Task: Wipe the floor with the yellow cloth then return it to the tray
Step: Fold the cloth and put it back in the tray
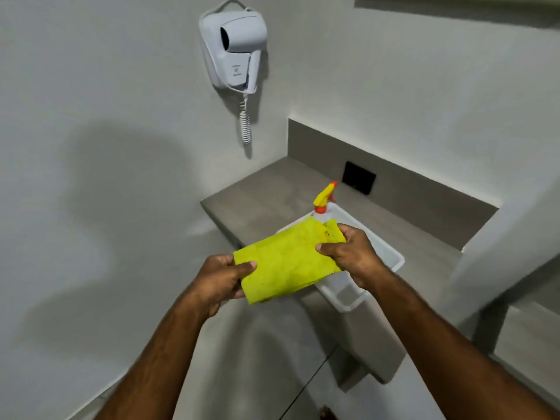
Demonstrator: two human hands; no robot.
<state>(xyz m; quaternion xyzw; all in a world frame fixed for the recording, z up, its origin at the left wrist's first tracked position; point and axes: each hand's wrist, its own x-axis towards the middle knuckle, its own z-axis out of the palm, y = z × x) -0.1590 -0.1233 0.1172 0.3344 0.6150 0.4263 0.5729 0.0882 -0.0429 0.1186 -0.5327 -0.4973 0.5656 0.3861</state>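
The folded yellow cloth (288, 262) is stretched flat between both hands at about chest height. My left hand (221, 280) pinches its near left corner. My right hand (351, 256) grips its far right edge. The cloth hangs partly over the white tray (385, 253), which rests on the grey counter and sticks out past its front edge. Much of the tray is hidden behind the cloth and my right hand. The grey tiled floor (272, 374) lies below my forearms.
A spray bottle with a yellow and orange nozzle (324, 198) stands in the tray's far end. The grey counter (272, 195) runs along the wall, with a black socket plate (359, 177) on its backsplash. A white wall-mounted hair dryer (235, 47) hangs above left.
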